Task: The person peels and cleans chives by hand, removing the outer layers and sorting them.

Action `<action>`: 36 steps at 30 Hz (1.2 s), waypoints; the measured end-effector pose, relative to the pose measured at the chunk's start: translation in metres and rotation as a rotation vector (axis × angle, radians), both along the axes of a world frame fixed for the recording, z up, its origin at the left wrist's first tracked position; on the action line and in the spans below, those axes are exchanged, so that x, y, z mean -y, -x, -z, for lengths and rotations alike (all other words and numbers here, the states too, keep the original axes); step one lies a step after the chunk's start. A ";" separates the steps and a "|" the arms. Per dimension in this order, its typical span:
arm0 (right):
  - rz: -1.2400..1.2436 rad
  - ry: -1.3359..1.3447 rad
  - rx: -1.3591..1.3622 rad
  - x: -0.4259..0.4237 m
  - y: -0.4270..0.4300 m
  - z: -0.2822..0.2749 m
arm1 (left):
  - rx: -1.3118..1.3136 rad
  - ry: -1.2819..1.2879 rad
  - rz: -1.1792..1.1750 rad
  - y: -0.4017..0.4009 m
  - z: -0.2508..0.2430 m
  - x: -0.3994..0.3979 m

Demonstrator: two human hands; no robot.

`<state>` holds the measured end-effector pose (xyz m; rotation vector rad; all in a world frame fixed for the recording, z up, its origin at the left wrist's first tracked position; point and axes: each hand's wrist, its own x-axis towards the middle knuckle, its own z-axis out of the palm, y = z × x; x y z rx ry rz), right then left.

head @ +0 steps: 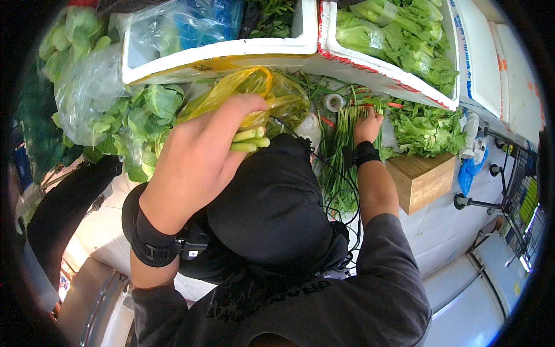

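Note:
My left hand [197, 162] is closed around several thick green stalks [250, 139], whose pale cut ends stick out past the thumb side. Just beyond it lies a translucent yellow plastic bag [286, 93] with greens showing inside; the hand covers part of it. On the floor to the right, long thin green stems [345, 130] lie in a pile with their leafy ends towards me. My right hand [369, 126] is at the far ends of those stems, fingers bent onto them. Whether it grips any is hidden. A roll of clear tape [334, 103] lies just left of that hand.
Foam boxes stand along the back, one with bagged greens [277, 28], another with lettuce [394, 41]. Cabbage leaves [149, 108] crowd the left. More lettuce [427, 130] lies by a wooden block [418, 180]. Black cables [342, 191] trail beside my knee. A wire rack [516, 204] stands right.

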<state>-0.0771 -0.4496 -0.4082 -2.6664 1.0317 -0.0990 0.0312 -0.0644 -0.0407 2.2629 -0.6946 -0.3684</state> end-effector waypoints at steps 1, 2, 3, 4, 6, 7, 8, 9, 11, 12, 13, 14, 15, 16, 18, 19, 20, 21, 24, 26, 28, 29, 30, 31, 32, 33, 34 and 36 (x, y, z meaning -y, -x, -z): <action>-0.002 -0.001 -0.003 -0.001 0.000 0.001 | 0.030 0.002 0.008 0.000 0.002 0.000; 0.009 -0.001 -0.009 -0.001 0.001 0.001 | 0.059 0.004 0.017 0.000 0.004 0.000; 0.019 -0.004 -0.013 -0.004 -0.003 -0.001 | 0.059 0.000 0.013 0.000 0.004 0.000; 0.015 -0.009 -0.014 -0.007 -0.006 -0.005 | 0.044 -0.009 0.010 0.000 0.003 -0.001; -0.005 -0.022 -0.064 -0.009 -0.009 -0.012 | 0.029 -0.016 0.006 -0.001 0.002 0.000; -0.005 -0.021 -0.065 -0.006 -0.009 -0.010 | 0.029 -0.021 0.014 -0.002 0.002 0.002; -0.001 -0.010 -0.077 -0.002 -0.008 -0.006 | 0.029 -0.026 0.021 -0.002 0.002 0.003; 0.002 -0.002 -0.089 -0.002 -0.008 -0.007 | 0.028 -0.027 0.019 -0.003 0.001 0.003; -0.017 0.001 -0.111 -0.003 -0.007 -0.007 | 0.004 -0.054 0.044 -0.003 0.000 0.002; -0.037 0.004 -0.128 -0.004 -0.008 -0.009 | 0.005 -0.054 0.041 -0.004 0.001 0.002; -0.039 0.005 -0.127 -0.002 -0.009 -0.009 | 0.031 -0.037 0.047 -0.004 0.003 0.002; -0.042 -0.003 -0.145 0.000 -0.009 -0.008 | 0.057 -0.020 0.053 -0.004 0.005 0.003; -0.047 -0.014 -0.161 -0.001 -0.010 -0.010 | 0.058 -0.022 0.049 -0.005 0.005 0.002; -0.052 -0.015 -0.160 -0.002 -0.011 -0.013 | 0.057 -0.016 0.054 -0.005 0.006 0.002; -0.046 -0.037 -0.125 -0.003 -0.008 -0.022 | 0.058 -0.006 0.058 -0.005 0.006 0.002; -0.048 -0.034 -0.123 -0.002 -0.004 -0.021 | 0.040 -0.010 0.056 -0.005 0.005 0.002; -0.103 -0.034 -0.031 0.001 0.001 -0.017 | 0.022 -0.013 0.054 -0.004 0.005 0.002; -0.158 -0.033 0.062 0.003 0.004 -0.017 | 0.025 -0.009 0.052 -0.005 0.004 0.001; -0.193 -0.071 0.164 0.009 0.010 -0.026 | 0.028 -0.002 0.066 -0.005 0.003 0.001; -0.162 -0.201 0.158 0.009 0.011 -0.037 | 0.034 -0.003 0.075 -0.005 0.003 0.001; -0.171 -0.223 0.165 0.005 0.013 -0.060 | 0.037 0.004 0.081 -0.004 0.002 0.002; -0.178 -0.246 0.171 0.005 0.013 -0.067 | 0.040 0.011 0.089 -0.003 0.001 0.002; -0.129 -0.339 0.247 0.005 0.013 -0.074 | 0.044 0.017 0.089 -0.003 0.001 0.003; -0.130 -0.332 0.251 0.005 0.014 -0.083 | 0.055 0.019 0.097 -0.002 0.001 0.003; -0.122 -0.362 0.244 0.007 0.015 -0.093 | 0.066 0.021 0.104 -0.002 0.001 0.004; -0.115 -0.393 0.238 0.004 0.013 -0.109 | 0.073 0.027 0.102 -0.001 0.000 0.005; -0.149 -0.368 0.229 0.002 0.010 -0.121 | 0.078 0.027 0.108 -0.001 -0.001 0.005; -0.158 -0.412 0.265 -0.007 0.005 -0.154 | 0.093 0.036 0.109 -0.001 -0.001 0.006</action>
